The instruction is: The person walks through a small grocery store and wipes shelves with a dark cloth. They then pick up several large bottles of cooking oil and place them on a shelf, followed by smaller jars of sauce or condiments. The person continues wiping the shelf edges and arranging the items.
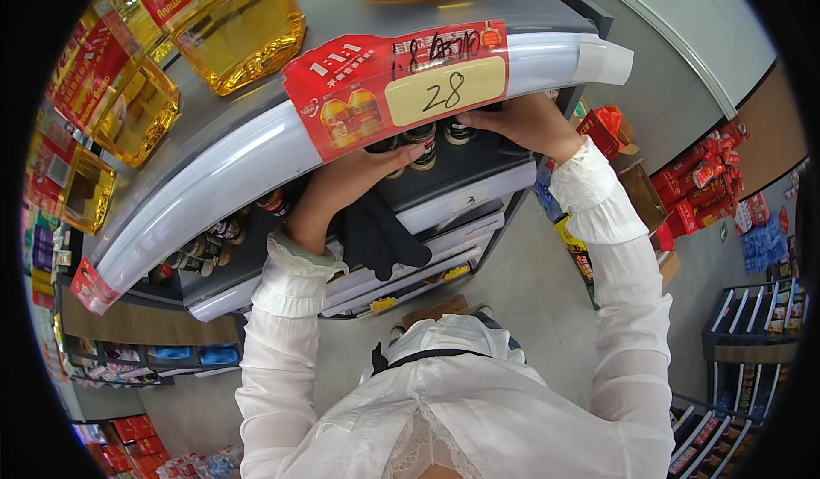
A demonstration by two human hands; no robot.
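Observation:
My left hand (359,174) reaches beneath the upper shelf. Its thumb lies against small dark-capped glass jars (421,147) on the lower shelf (471,162), and its other fingers are mostly out of sight. Farther right, my right hand (528,123) also goes under the shelf lip, with the thumb by another small jar (457,131). The upper shelf and its price card (346,91) hide its fingertips, so its grip cannot be made out. Between my arms a black cloth (381,232) hangs over the lower shelf's front edge.
Large cooking oil bottles (240,37) stand on the upper shelf (333,5), whose curved label strip (218,171) overhangs my hands. More jars (198,254) lie to the left. Red packages (692,190) are stacked at right, near an open cardboard box (640,194).

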